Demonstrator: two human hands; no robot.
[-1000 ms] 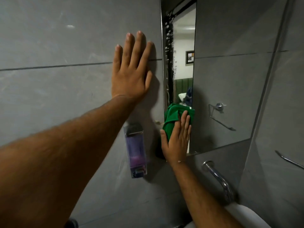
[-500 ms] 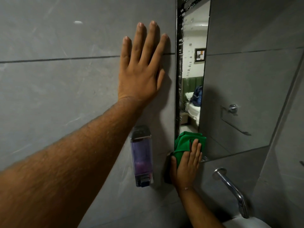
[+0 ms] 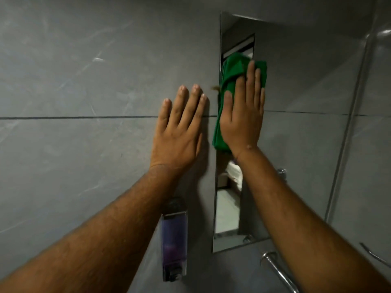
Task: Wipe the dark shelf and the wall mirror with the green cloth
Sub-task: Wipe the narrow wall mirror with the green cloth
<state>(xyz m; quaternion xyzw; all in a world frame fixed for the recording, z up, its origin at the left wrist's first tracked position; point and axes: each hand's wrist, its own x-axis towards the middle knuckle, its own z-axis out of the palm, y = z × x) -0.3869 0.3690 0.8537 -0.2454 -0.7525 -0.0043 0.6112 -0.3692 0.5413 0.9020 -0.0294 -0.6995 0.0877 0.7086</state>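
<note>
Half a second ago my right hand (image 3: 241,119) sat low at the bottom corner of the wall mirror (image 3: 234,199); now it is up in the glass's upper half, and the green cloth (image 3: 231,72) has travelled up with it. I see that hand spread flat, fingers straight and together, palm pressing the cloth against the mirror rather than curling around it. Cloth shows above my fingertips, along the thumb side and down past the heel of the palm, so most of it lies trapped under the hand, against the mirror's left edge. My left hand (image 3: 179,132) is open too, fingers extended and slightly fanned, flat on the grey tiled wall (image 3: 84,81) just beside the mirror's left edge, holding nothing; it is close to the right hand but apart from it, and it does not touch the cloth. Below the left wrist a clear soap dispenser (image 3: 174,244) with purple liquid hangs on the wall. A chrome faucet (image 3: 277,269) juts out beneath the mirror, partly hidden by my right forearm. I cannot find the dark shelf in this view.
</note>
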